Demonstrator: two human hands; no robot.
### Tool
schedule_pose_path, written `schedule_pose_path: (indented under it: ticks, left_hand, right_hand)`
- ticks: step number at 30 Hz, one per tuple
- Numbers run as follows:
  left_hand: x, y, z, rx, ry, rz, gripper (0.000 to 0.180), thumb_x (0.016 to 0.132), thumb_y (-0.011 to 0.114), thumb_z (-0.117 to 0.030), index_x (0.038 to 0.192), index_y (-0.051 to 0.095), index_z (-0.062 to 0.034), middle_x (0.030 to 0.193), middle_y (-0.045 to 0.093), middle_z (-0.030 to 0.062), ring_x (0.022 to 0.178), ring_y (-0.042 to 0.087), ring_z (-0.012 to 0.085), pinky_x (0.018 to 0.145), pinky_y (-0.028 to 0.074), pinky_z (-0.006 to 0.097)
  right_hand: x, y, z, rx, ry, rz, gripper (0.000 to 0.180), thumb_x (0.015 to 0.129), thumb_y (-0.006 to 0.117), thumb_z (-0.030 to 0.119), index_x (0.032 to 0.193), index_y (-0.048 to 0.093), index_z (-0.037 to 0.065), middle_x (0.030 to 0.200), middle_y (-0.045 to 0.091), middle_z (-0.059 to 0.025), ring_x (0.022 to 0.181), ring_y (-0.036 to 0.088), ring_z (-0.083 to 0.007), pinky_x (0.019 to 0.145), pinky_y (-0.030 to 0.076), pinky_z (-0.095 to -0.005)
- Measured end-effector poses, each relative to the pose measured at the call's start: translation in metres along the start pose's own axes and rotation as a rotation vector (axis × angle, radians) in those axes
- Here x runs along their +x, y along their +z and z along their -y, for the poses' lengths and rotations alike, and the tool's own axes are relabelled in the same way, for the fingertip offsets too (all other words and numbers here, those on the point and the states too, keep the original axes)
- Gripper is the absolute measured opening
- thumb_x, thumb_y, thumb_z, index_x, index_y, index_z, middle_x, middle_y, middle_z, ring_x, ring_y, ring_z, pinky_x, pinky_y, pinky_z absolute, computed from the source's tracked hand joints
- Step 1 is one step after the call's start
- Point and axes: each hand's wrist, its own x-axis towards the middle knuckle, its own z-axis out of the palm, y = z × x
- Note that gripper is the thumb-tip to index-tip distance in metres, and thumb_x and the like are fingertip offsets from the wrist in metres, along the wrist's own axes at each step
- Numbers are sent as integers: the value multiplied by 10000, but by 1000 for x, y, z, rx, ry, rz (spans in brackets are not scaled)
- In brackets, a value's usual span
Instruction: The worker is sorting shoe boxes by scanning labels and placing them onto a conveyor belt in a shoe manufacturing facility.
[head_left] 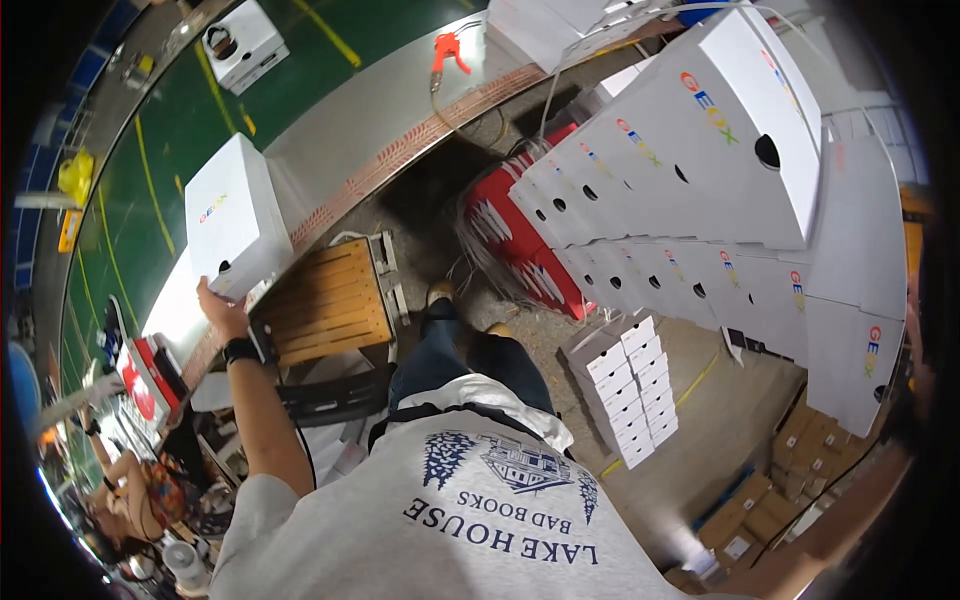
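My left hand (225,312) grips the near corner of a closed white shoe box (235,210), its thumb along the box's side. This box lies at the near edge of the workbench. My right forearm (835,535) stretches toward the outer end of tall stacks of white shoe boxes (720,150) at the right. The right hand fades into the dark rim beside a white shoe box (855,355), and its fingers cannot be made out.
The green-topped bench (315,75) carries another white shoe box (243,45) and a red air gun (450,55). A wooden-slatted stool (325,300) stands below. Red boxes (500,220), small white boxes (620,385) and brown cartons (745,515) fill the right. Another person (130,500) sits at lower left.
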Motion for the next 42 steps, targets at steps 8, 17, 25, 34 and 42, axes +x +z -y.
schedule_pose_path:
  ticks: [8, 17, 25, 34, 42]
  left_hand:
    - [-42, -12, 59, 234, -128, -60, 478, 895, 676, -424, 1161, 475, -81, 1012, 486, 65, 871, 506, 219, 826, 552, 495]
    - [-14, -19, 63, 641, -135, 55, 687, 889, 632, -575, 1216, 492, 12, 1015, 552, 87, 863, 554, 198, 632, 548, 398]
    - [-13, -35, 56, 592, -112, 20, 847, 883, 626, -600, 1394, 355, 19, 1133, 575, 134, 861, 592, 212, 621, 553, 416]
    - [-52, -5, 41, 575, -129, 98, 889, 882, 616, -621, 1449, 329, 0, 1204, 563, 101, 1016, 592, 209, 785, 535, 380]
    - [-20, -39, 23, 897, 96, 111, 724, 928, 594, -565, 1361, 450, -3, 1242, 557, 132, 1074, 561, 210, 847, 475, 331]
  right_hand:
    - [-78, 35, 64, 500, 82, 86, 502, 1032, 473, 228, 1463, 408, -21, 1544, 371, -175, 1418, 354, -246, 1160, 273, -351]
    - [-186, 69, -40, 1353, -287, 252, 488, 1030, 460, 160, 1508, 373, 107, 1527, 384, -97, 1434, 351, -203, 1168, 345, -344]
    - [-124, 241, 138, 500, -873, 392, 123, 823, 719, 171, 826, 646, 72, 679, 541, -82, 582, 569, -289, 556, 480, -389]
    - [-96, 646, 99, 212, -519, 835, 245, 829, 649, 301, 930, 672, 78, 881, 701, -179, 867, 670, -388, 767, 524, -473]
    - [-38, 716, 197, 352, -266, 996, 309, 868, 621, 316, 1051, 687, 76, 1051, 704, -184, 1005, 668, -353, 874, 512, -430]
